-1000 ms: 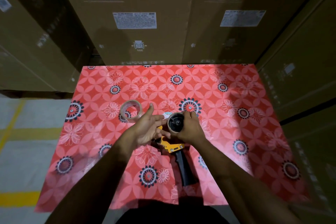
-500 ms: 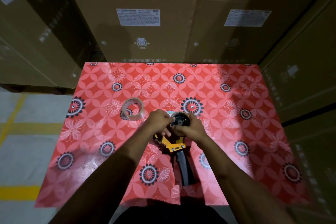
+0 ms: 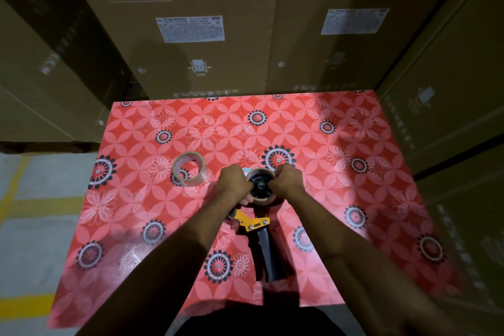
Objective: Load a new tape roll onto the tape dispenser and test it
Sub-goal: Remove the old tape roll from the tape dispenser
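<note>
On the desk (image 3: 354, 199), the tape dispenser (image 3: 259, 215) lies with its empty core (image 3: 260, 185) clasped between both grips: left hand (image 3: 234, 183) and right hand (image 3: 286, 181) curl around it. A new tape roll (image 3: 188, 169) stands near the left hand, apart.

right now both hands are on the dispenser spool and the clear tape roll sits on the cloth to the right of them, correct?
Not quite. The head view shows the clear tape roll lying on the cloth to the left of the hands, not the right. The left hand and right hand are both on the dispenser spool.
</note>
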Action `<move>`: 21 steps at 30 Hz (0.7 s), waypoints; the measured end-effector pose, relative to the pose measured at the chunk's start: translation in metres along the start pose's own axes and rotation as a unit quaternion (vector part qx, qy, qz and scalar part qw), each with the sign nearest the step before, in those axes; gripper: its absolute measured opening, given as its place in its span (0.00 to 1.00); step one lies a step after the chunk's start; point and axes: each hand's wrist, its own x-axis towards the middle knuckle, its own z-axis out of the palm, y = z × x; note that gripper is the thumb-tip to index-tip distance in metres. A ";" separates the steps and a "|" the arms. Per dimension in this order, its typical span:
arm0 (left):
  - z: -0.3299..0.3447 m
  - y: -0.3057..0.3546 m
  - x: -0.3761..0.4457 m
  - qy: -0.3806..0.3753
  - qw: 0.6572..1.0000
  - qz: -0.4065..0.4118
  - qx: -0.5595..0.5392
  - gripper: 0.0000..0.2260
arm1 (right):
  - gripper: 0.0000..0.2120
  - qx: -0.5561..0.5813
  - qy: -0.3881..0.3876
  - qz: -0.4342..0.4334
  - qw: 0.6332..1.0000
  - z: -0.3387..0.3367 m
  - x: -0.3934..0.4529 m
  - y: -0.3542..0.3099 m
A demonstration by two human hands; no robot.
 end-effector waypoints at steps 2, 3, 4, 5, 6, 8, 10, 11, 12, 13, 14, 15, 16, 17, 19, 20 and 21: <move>-0.008 -0.005 -0.007 -0.003 0.998 0.017 -0.066 0.14 | 0.09 0.045 -0.028 -0.015 0.998 -0.003 0.000 0.008; -0.013 -0.008 -0.012 0.002 0.993 0.020 -0.115 0.16 | 0.13 0.077 -0.050 -0.025 0.995 -0.005 -0.001 0.015; -0.019 -0.013 -0.016 -0.001 0.985 0.014 -0.171 0.20 | 0.17 0.114 -0.069 -0.034 0.990 -0.004 -0.002 0.023; -0.025 -0.018 -0.019 -0.024 0.972 -0.001 -0.233 0.25 | 0.22 0.142 -0.084 -0.052 0.985 -0.004 -0.004 0.030; -0.029 -0.024 -0.021 -0.066 0.953 -0.015 -0.294 0.29 | 0.28 0.151 -0.089 -0.081 0.981 -0.003 -0.005 0.036; -0.037 -0.031 -0.024 -0.164 0.913 -0.034 -0.372 0.34 | 0.40 0.085 -0.080 -0.137 0.984 0.004 -0.007 0.042; -0.042 -0.031 -0.024 -0.235 0.897 -0.036 -0.372 0.37 | 0.49 0.035 -0.062 -0.153 0.986 0.011 -0.014 0.038; -0.045 -0.029 -0.024 -0.258 0.895 -0.036 -0.361 0.38 | 0.54 0.022 -0.039 -0.148 0.988 0.015 -0.018 0.034; -0.046 -0.028 -0.022 -0.276 0.895 -0.035 -0.349 0.39 | 0.56 0.019 -0.015 -0.139 0.990 0.020 -0.020 0.030; -0.048 -0.025 -0.021 -0.293 0.896 -0.035 -0.332 0.39 | 0.57 0.015 0.003 -0.131 0.991 0.023 -0.022 0.027; -0.048 -0.022 -0.020 -0.305 0.898 -0.034 -0.314 0.40 | 0.56 0.010 0.016 -0.125 0.992 0.028 -0.019 0.027; -0.050 -0.017 -0.020 -0.314 0.901 -0.029 -0.298 0.40 | 0.55 0.002 0.026 -0.123 0.992 0.030 -0.020 0.023; -0.050 -0.014 -0.021 -0.315 0.903 -0.020 -0.290 0.40 | 0.54 0.000 0.032 -0.119 0.992 0.032 -0.018 0.021; -0.052 -0.010 -0.022 -0.311 0.905 -0.011 -0.288 0.40 | 0.53 0.000 0.035 -0.117 0.993 0.032 -0.017 0.020; -0.056 -0.006 -0.026 -0.297 0.906 -0.003 -0.301 0.41 | 0.50 -0.002 0.039 -0.120 0.992 0.032 -0.016 0.020; -0.057 -0.007 -0.027 -0.295 0.902 -0.008 -0.314 0.41 | 0.49 0.000 0.045 -0.126 0.991 0.033 -0.015 0.021; -0.057 -0.010 -0.027 -0.300 0.895 -0.017 -0.330 0.42 | 0.49 0.003 0.048 -0.126 0.991 0.033 -0.016 0.022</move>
